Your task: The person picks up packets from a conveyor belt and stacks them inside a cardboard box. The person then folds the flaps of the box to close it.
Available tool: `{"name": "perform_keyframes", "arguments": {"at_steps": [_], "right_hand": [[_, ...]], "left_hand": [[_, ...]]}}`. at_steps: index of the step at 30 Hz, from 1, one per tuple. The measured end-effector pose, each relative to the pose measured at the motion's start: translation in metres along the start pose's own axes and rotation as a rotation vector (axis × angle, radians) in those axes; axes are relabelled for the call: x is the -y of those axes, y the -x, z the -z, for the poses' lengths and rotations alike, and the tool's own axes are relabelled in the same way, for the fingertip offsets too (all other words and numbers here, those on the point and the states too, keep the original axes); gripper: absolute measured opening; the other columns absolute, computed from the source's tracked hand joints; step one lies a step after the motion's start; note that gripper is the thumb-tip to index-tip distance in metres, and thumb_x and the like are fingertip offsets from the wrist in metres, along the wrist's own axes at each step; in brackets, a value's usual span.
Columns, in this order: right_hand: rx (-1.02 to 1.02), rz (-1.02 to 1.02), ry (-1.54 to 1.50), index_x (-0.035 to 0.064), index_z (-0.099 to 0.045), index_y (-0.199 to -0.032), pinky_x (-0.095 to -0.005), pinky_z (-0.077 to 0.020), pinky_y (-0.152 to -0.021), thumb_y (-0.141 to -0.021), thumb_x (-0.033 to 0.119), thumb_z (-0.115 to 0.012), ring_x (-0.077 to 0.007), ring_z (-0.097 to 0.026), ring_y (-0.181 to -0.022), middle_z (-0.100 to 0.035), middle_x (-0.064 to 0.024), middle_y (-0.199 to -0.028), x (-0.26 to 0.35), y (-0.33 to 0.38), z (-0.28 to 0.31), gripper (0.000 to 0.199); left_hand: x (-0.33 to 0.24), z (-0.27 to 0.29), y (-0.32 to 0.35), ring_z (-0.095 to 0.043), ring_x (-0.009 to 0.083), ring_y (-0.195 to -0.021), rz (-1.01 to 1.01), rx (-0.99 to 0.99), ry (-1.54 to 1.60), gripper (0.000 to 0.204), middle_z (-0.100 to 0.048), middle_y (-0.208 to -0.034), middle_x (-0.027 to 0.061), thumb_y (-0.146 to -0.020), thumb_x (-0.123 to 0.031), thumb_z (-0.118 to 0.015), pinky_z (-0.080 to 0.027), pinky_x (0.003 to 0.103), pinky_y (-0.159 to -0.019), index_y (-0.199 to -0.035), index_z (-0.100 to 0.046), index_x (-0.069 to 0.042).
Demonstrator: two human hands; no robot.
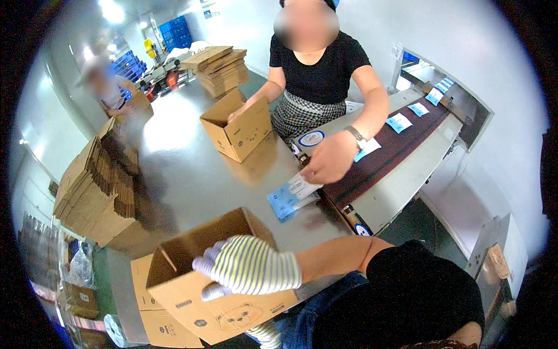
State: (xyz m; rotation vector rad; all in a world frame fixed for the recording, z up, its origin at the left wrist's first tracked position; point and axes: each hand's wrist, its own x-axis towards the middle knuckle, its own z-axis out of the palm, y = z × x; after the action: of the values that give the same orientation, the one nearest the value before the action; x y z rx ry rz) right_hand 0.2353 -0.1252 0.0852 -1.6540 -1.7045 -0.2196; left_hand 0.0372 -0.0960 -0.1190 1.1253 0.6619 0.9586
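An open cardboard box (200,308) with a bear face printed on its side stands tilted at the table's near edge. My right hand (250,266), in a striped knit glove, is closed over the box's rim, fingers at the opening and thumb against the outer side. Low in the picture, my left hand (265,335) shows only as a bit of striped glove beside the box's lower edge; its fingers are hidden. Beyond the box, a co-worker's hand (328,163) holds blue-and-white packets (285,200) over the table. The co-worker's other hand reaches into a second open box (247,132).
A conveyor belt (378,154) carries several packets at the right. Stacked flat cartons (96,192) line the left of the metal table (180,168), with another stack (224,72) at the back. A flat carton (165,328) lies beside my box. Another person (110,90) stands far left.
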Motion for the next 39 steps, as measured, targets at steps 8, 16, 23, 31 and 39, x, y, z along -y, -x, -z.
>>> {"name": "perform_keyframes", "arguments": {"at_steps": [8,16,23,31,39], "right_hand": [[0.112,0.337,0.069,0.0026,-0.053,-0.091,-0.0352,-0.0458,-0.056,-0.086,0.051,-0.049,-0.0220,-0.055,-0.067,-0.054,-0.0076,-0.074,0.002,0.030,-0.087,0.049],[0.006,0.592,-0.166,0.0123,-0.048,-0.055,-0.0355,-0.0383,-0.051,-0.082,0.060,-0.053,-0.0216,-0.051,-0.056,-0.048,-0.0017,-0.057,-0.039,0.029,-0.080,0.055],[-0.207,0.317,-0.253,0.0081,-0.053,-0.069,-0.0506,-0.0309,-0.104,-0.080,0.025,-0.057,-0.0325,-0.048,-0.112,-0.057,-0.0112,-0.106,-0.077,0.042,-0.084,0.020],[-0.234,-0.095,-0.779,0.0107,-0.057,-0.106,-0.0469,-0.0150,-0.113,-0.094,0.028,-0.048,-0.0354,-0.017,-0.141,-0.025,-0.0172,-0.150,-0.073,0.054,-0.117,0.023],[-0.233,-0.080,-1.011,0.0081,-0.058,-0.097,-0.0445,-0.0192,-0.111,-0.093,0.030,-0.049,-0.0356,-0.023,-0.139,-0.030,-0.0210,-0.146,-0.073,0.032,-0.134,0.024]], "left_hand": [[0.040,0.089,0.017,-0.059,0.0254,-0.088,0.237,-0.188,-0.057,0.032,-0.061,-0.112,0.0198,-0.095,-0.016,-0.052,-0.050,0.038,-0.081,-0.120,-0.051,0.004],[-0.159,0.040,-0.008,-0.042,0.0414,-0.124,-0.747,-0.024,-1.569,0.058,-0.049,-0.131,0.0178,-0.082,-0.018,-0.066,-0.032,0.049,-0.107,-0.132,-0.042,0.000],[-0.153,0.005,-0.005,-0.057,0.0301,-0.089,-0.898,0.618,-1.714,0.027,-0.053,-0.079,0.0110,-0.076,-0.026,-0.069,-0.037,0.051,-0.102,-0.085,-0.051,-0.008],[-0.152,-0.016,-0.017,-0.054,0.0260,-0.066,-0.886,0.586,-1.644,0.027,-0.051,-0.066,0.0071,-0.076,-0.031,-0.069,-0.045,0.039,-0.073,-0.073,-0.050,-0.012],[-0.130,-0.012,-0.015,-0.052,0.0253,-0.062,-0.903,0.332,-1.614,0.035,-0.049,-0.062,0.0059,-0.078,-0.044,-0.064,-0.043,0.039,-0.068,-0.069,-0.048,-0.014]]}}
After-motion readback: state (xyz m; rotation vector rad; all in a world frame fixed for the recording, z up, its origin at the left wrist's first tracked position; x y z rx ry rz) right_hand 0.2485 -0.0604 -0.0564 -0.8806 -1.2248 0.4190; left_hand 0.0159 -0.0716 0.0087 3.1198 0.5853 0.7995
